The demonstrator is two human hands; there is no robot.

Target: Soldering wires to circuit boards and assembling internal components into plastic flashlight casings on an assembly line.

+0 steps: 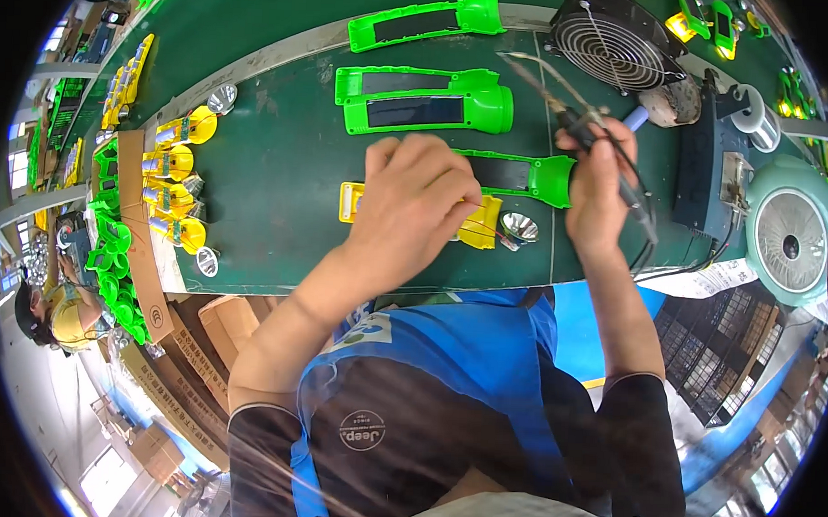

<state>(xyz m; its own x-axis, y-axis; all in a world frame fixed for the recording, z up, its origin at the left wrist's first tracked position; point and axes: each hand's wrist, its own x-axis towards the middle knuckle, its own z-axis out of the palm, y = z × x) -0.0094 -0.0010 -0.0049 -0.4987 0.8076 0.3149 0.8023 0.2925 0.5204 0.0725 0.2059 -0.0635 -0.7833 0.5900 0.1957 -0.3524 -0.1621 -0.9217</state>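
Two bare hands work over the green desk (280,176), watched from my remote post through the head view. Left hand (416,208) lies across the yellow piece (481,229), its fingers curled in close by thin red wires; I cannot tell whether they pinch a wire or merely steady the part. Right hand (604,183) has its fingers wrapped around the soldering iron (581,129), the thin tip pointing up and away, well apart from the yellow piece. That piece lies just on the near side of an open green housing (553,181), partly hidden by the left hand; a silvery reflector (519,228) sits at its right end. I log the step in hand as wiring up the yellow piece, probably between touches of heat. To my judgement, the next move calls for a still wire end and a careful turn of the iron, tip clear of the left fingers and the green plastic. Four yellow assemblies (173,163) stand in a row at left; the solder spool (759,123) is at far right, beyond a dark blue box (698,173).
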